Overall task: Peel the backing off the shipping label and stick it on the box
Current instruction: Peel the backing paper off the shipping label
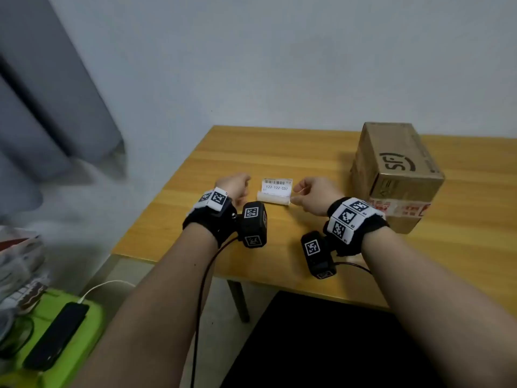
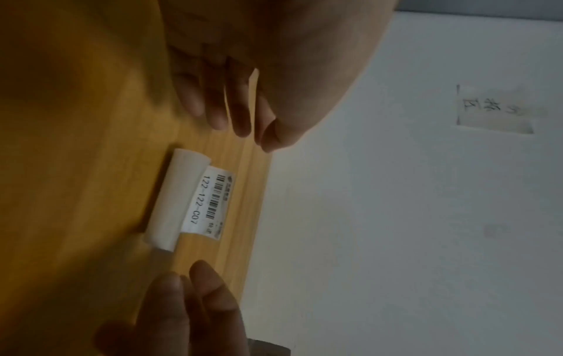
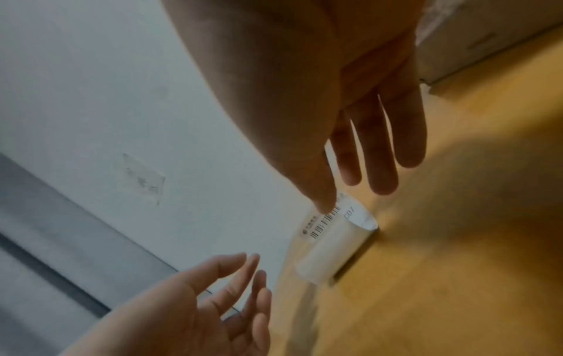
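The label point(image 1: 275, 191) lies on the table point(image 1: 173, 208) midway between front and back edges, near end curled. Left hand point(image 1: 233, 187) and right hand point(image 1: 314, 194) flank it, fingers loose, grasping nothing, seemingly poised to lift it. The box point(image 1: 397, 175) waits toward the right edge.

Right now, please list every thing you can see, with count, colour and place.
shipping label: one, white with barcode, near edge curled, on table between the hands
box: one, brown cardboard, on table at right
table: one, yellow wood
phone: one, black, on green surface, lower left
curtain: one, grey, left
left hand: one, open, beside label
right hand: one, open, beside label
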